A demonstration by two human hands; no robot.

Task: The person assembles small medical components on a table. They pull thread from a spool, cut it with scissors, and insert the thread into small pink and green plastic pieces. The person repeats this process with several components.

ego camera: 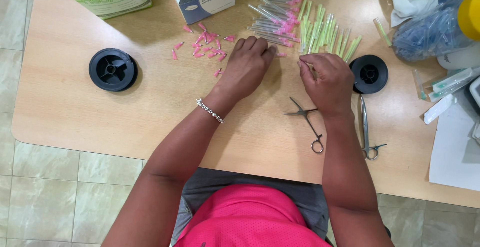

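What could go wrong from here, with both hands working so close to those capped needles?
The left hand rests by the pink-hubbed needles; a sweep could likely scatter them and the loose pink caps. The right hand pinches something too small to identify; it could drop among the green-capped needles. The forceps lie near the right wrist and might get knocked.

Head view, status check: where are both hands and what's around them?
Left hand knuckles-down by the pink-hubbed needles. Right hand pinching something small, too fine to tell. Forceps lie between the wrists; black spool beside right hand.
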